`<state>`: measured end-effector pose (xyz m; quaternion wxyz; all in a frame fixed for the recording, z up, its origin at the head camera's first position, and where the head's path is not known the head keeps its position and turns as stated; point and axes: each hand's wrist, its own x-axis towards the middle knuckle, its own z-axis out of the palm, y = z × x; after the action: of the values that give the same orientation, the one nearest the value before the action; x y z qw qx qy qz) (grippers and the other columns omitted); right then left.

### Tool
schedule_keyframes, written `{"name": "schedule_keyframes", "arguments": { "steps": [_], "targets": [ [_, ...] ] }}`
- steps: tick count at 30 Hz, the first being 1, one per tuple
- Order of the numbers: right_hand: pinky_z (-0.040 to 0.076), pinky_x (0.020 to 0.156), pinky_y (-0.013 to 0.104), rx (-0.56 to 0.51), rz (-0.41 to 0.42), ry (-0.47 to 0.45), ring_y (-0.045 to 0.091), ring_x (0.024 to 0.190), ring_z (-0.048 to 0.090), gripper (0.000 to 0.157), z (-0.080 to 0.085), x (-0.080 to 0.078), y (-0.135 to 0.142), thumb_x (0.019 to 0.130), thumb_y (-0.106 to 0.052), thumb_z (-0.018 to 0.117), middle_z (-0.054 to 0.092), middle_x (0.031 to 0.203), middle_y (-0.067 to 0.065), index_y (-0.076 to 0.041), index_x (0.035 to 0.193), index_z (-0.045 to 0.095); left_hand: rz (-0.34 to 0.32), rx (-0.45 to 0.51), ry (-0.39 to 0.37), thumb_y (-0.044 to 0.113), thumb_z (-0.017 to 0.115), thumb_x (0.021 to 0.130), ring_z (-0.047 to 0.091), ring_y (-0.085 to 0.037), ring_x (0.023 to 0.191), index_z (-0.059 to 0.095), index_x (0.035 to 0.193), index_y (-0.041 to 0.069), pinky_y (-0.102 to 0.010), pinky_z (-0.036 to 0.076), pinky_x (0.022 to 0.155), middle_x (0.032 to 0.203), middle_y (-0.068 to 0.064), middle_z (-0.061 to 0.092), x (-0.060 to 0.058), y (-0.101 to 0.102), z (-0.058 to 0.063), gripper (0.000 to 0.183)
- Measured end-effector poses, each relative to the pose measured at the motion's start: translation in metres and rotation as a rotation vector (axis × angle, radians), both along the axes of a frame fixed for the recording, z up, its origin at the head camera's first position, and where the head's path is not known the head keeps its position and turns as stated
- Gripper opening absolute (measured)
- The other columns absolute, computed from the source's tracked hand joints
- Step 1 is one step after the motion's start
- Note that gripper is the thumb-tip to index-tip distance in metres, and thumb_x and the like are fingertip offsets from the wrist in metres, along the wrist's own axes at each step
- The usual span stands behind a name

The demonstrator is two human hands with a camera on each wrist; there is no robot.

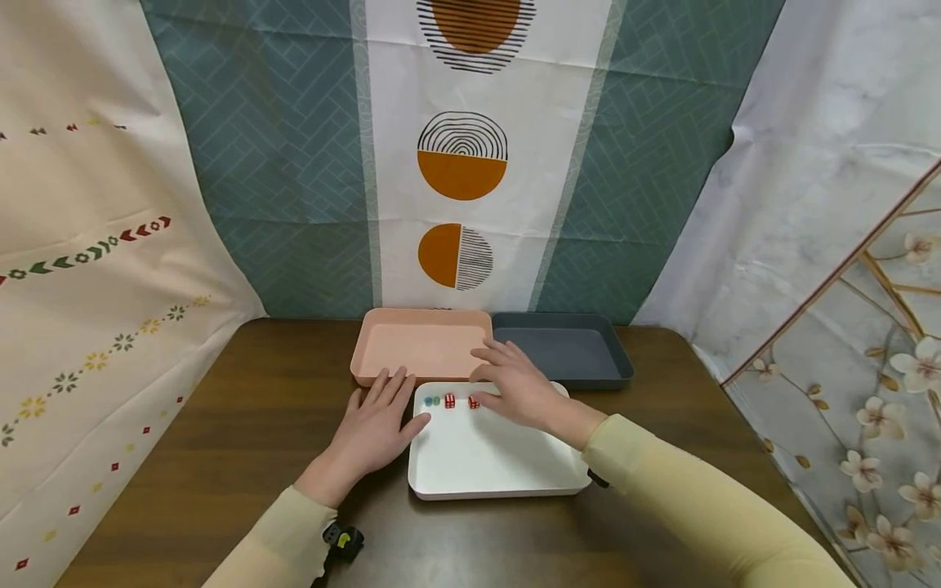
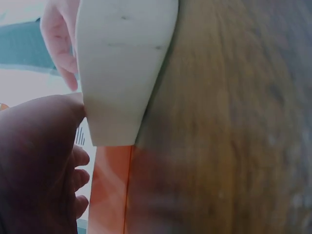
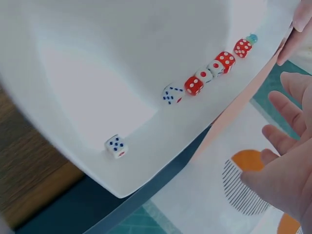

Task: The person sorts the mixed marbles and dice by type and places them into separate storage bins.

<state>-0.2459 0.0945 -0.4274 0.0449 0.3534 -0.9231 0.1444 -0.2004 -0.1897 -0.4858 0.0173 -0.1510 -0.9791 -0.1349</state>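
Observation:
A white tray (image 1: 492, 461) lies in the middle of the table. My left hand (image 1: 371, 433) is at its left rim, fingers straight and spread, the thumb reaching over the rim. Over the tray's far side hovers my right hand (image 1: 518, 390), its fingers loosely extended and holding nothing. In the right wrist view, red dice (image 3: 193, 85) and white dice (image 3: 173, 93) form a row along the far wall. A separate white die (image 3: 116, 146) sits near the far right corner. Small blue-green beads (image 1: 432, 401) lie at the row's left end.
Behind the white tray stand a pink tray (image 1: 422, 343) and a dark blue-grey tray (image 1: 562, 347), side by side. The brown wooden table (image 1: 243, 457) carries all three. Patterned cloths (image 1: 309, 163) hang behind and at the sides.

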Motion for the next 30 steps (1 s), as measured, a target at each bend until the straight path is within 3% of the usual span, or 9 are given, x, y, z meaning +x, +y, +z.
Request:
{"name": "schedule_keyframes", "arguments": {
  "steps": [20, 30],
  "targets": [
    [0.023, 0.131, 0.064, 0.077, 0.099, 0.053, 0.039, 0.163, 0.034, 0.023, -0.010, -0.011, -0.029, 0.102, -0.024, 0.084, 0.057, 0.162, 0.015, -0.014, 0.122, 0.082, -0.012, -0.001, -0.023, 0.061, 0.051, 0.113, 0.012, -0.040, 0.169, 0.030, 0.175, 0.007, -0.077, 0.025, 0.123, 0.183, -0.014, 0.019, -0.002, -0.002, -0.003, 0.084],
    [0.026, 0.129, 0.066, 0.066, 0.131, 0.055, 0.041, 0.161, 0.037, 0.024, -0.014, -0.010, -0.039, 0.099, -0.022, 0.087, 0.059, 0.159, 0.017, -0.014, 0.121, 0.083, -0.017, -0.002, -0.018, 0.059, 0.049, 0.114, 0.013, -0.040, 0.169, 0.033, 0.174, 0.006, -0.077, 0.027, 0.123, 0.183, -0.015, 0.021, 0.001, -0.002, -0.001, 0.081]
  ]
}}
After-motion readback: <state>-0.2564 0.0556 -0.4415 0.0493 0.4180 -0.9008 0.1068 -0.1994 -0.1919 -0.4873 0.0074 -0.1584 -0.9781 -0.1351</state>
